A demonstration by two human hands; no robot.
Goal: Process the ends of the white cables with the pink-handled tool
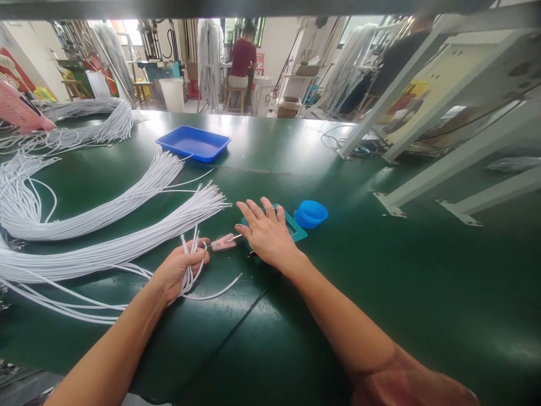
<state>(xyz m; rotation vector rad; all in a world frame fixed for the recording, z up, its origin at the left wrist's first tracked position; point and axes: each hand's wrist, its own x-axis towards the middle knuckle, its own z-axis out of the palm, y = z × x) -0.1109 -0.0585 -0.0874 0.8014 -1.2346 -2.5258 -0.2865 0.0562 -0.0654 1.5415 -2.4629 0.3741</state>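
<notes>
My left hand [180,270] is closed round a few white cables [188,276], their ends sticking up past the fingers. Just right of its fingertips is a small pinkish block [224,242] with a thin metal rod coming out of it. My right hand [270,234] is spread flat, palm down, over a teal frame-like piece [298,230] and hides most of it. Whether the palm presses on something there cannot be seen. Close beyond that hand stands a small blue cup [311,214]. A thick bundle of white cables [127,242] lies left of my hands.
Another cable bundle [105,208] curves behind, near a blue tray [193,144]. Coiled cables [105,121] and a pink object [21,107] lie far left. Pale metal legs [422,175] stand on the green table [401,293] at right. A person [243,59] sits in the background.
</notes>
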